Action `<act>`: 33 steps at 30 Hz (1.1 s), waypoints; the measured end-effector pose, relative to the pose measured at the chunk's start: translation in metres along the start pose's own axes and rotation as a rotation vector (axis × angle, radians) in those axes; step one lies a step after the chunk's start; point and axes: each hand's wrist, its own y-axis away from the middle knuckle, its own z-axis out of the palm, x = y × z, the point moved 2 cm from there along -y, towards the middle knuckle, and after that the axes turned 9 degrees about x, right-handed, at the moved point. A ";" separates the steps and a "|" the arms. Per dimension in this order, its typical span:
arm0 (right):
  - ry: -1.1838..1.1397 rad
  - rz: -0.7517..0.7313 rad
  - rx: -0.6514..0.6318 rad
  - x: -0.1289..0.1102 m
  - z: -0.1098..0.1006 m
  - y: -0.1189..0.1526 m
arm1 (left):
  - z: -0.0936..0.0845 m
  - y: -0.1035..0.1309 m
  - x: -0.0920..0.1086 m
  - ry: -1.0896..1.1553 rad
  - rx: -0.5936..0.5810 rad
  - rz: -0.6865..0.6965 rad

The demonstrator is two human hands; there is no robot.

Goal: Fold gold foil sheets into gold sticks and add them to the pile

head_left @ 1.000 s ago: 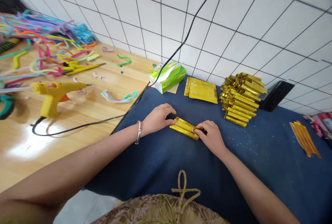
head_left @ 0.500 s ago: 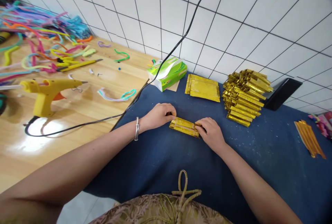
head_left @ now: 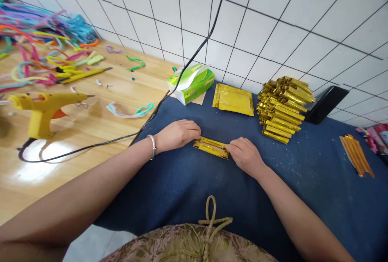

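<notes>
A small piece of folded gold foil paper [head_left: 211, 148] lies on the dark blue cloth [head_left: 178, 181], its long edges raised like a shallow trough. My left hand [head_left: 181, 134], with a silver bangle at the wrist, pinches its left end. At the right end, my right hand [head_left: 245, 155] grips the corner with thumb and fingers together. Behind it lies a flat stack of gold foil sheets [head_left: 234, 99]. Farther right rises a pile of folded gold foil strips [head_left: 280, 110].
On the wooden table [head_left: 91, 124] to the left lie a yellow glue gun [head_left: 45, 106], its black cable [head_left: 194, 58] and many coloured pipe cleaners [head_left: 39, 39]. A green tissue pack [head_left: 192, 84] stands by the tiled wall. At right are a black phone [head_left: 326, 105] and orange-gold strips [head_left: 357, 155].
The raised sides of the gold foil paper stand closer together and more upright. Both hands stay at its ends. The whole view has shifted slightly.
</notes>
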 end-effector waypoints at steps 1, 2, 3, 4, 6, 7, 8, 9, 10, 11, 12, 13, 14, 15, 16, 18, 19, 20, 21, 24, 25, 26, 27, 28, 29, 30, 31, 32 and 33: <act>-0.023 0.013 0.004 0.001 0.000 0.001 | -0.002 0.000 0.001 -0.017 -0.026 0.019; -0.052 0.035 0.012 0.001 0.000 0.001 | -0.004 0.001 0.002 -0.027 -0.048 0.032; -0.086 0.063 0.023 0.002 0.001 0.001 | -0.005 0.001 0.003 -0.029 -0.066 0.039; -0.122 0.096 0.036 0.003 0.002 0.000 | -0.007 0.001 0.003 -0.023 -0.075 0.035; -0.189 0.166 0.061 0.005 0.004 -0.002 | -0.008 0.000 0.004 0.007 -0.073 0.000; -0.217 0.204 0.071 0.005 0.005 -0.003 | -0.008 0.000 0.003 0.027 -0.059 -0.031; -0.239 0.241 0.080 0.006 0.006 -0.004 | -0.007 -0.001 0.002 0.047 -0.040 -0.064; -0.258 0.275 0.083 0.006 0.006 -0.006 | -0.005 -0.003 0.001 0.068 -0.020 -0.098; -0.272 0.304 0.081 0.007 0.006 -0.007 | -0.003 -0.004 0.000 0.089 -0.001 -0.128; -0.282 0.326 0.075 0.007 0.006 -0.008 | -0.001 -0.006 -0.001 0.109 0.013 -0.153; -0.291 0.341 0.068 0.007 0.006 -0.009 | 0.001 -0.008 -0.002 0.128 0.024 -0.175; -0.299 0.348 0.061 0.006 0.005 -0.010 | 0.003 -0.009 -0.004 0.145 0.029 -0.193; -0.304 0.353 0.057 0.006 0.005 -0.010 | 0.005 -0.010 -0.005 0.161 0.028 -0.206; -0.304 0.357 0.051 0.005 0.004 -0.010 | 0.006 -0.010 -0.006 0.174 0.025 -0.214; -0.294 0.362 0.045 0.005 0.004 -0.011 | 0.007 -0.010 -0.007 0.185 0.021 -0.219; -0.250 0.363 0.024 0.003 0.004 -0.011 | 0.007 -0.009 -0.008 0.196 0.018 -0.222; -0.221 0.355 0.012 0.002 0.003 -0.011 | 0.007 -0.009 -0.008 0.197 0.019 -0.220; -0.196 0.343 -0.001 0.001 0.003 -0.011 | 0.006 -0.008 -0.009 0.198 0.020 -0.214; -0.177 0.328 -0.013 -0.001 0.003 -0.011 | 0.006 -0.007 -0.008 0.197 0.021 -0.206; -0.161 0.294 -0.040 -0.006 0.003 -0.012 | 0.004 -0.006 -0.006 0.203 0.010 -0.178; -0.161 0.290 -0.043 -0.007 0.003 -0.013 | 0.004 -0.007 -0.005 0.206 0.003 -0.171; -0.162 0.286 -0.047 -0.009 0.003 -0.013 | 0.004 -0.007 -0.004 0.208 -0.005 -0.167; -0.162 0.284 -0.047 -0.010 0.003 -0.013 | 0.004 -0.007 -0.002 0.210 -0.013 -0.163; -0.158 0.281 -0.045 -0.011 0.003 -0.013 | 0.004 -0.008 -0.001 0.210 -0.020 -0.157; -0.150 0.277 -0.039 -0.012 0.003 -0.013 | 0.004 -0.008 0.001 0.209 -0.027 -0.151; -0.138 0.268 -0.032 -0.012 0.004 -0.013 | 0.004 -0.008 0.002 0.207 -0.029 -0.143; -0.119 0.253 -0.022 -0.012 0.004 -0.012 | 0.004 -0.008 0.003 0.201 -0.028 -0.133; -0.094 0.229 -0.012 -0.013 0.004 -0.011 | 0.005 -0.007 0.004 0.190 -0.026 -0.121; -0.064 0.198 -0.003 -0.013 0.004 -0.010 | 0.005 -0.007 0.004 0.175 -0.025 -0.108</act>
